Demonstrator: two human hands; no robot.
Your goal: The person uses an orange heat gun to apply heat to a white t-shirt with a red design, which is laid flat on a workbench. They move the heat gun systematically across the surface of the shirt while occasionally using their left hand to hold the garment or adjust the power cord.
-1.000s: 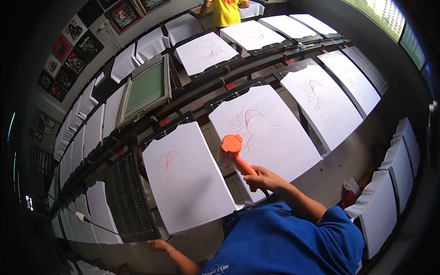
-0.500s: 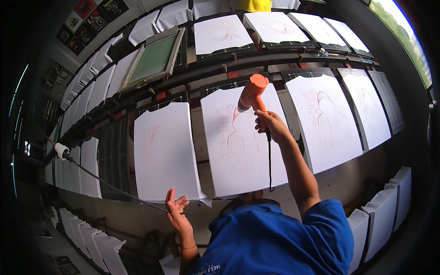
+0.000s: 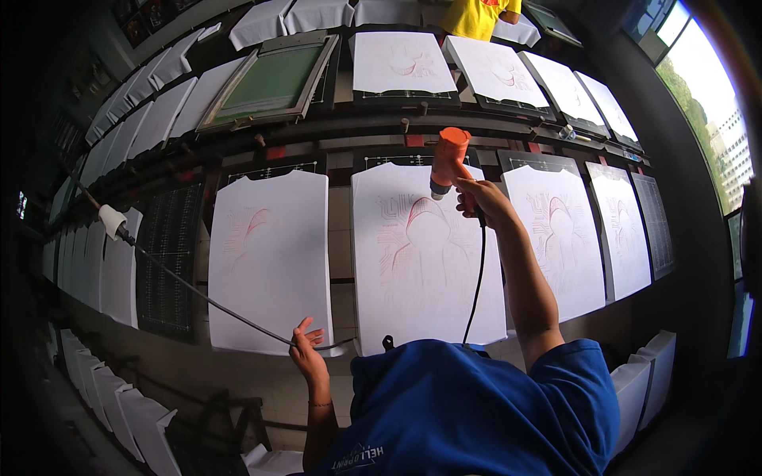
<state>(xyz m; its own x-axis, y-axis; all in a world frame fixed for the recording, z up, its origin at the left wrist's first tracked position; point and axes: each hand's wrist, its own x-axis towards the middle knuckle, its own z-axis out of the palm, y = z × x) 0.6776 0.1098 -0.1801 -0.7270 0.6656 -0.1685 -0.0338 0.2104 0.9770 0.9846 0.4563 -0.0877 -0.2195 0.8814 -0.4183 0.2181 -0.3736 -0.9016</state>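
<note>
My right hand (image 3: 486, 200) is wrapped around the handle of an orange heat gun (image 3: 452, 149). Its dark nozzle points down over the upper part of the red line print on a white T-shirt piece (image 3: 429, 293), which lies flat on a dark board in front of me. The gun appears to hang a little above the cloth. My left hand (image 3: 308, 349) loosely holds a black power cord (image 3: 214, 304), fingers partly spread. This cord runs up left to a white socket connector (image 3: 113, 219). A thinner black cable (image 3: 479, 278) drops from the gun's handle toward my waist.
White shirt pieces (image 3: 270, 278) lie on boards to both sides, several with similar prints. A framed screen (image 3: 274, 83) with green mesh rests on the far row. Rails (image 3: 357, 119) separate the rows. A person in a yellow shirt (image 3: 474, 17) stands beyond. More white cloth (image 3: 135, 412) hangs behind me.
The heat gun has turned from slanting left to pointing more steeply down. My left hand stays on the cord. The view has shifted, showing more of the person in yellow and the window.
</note>
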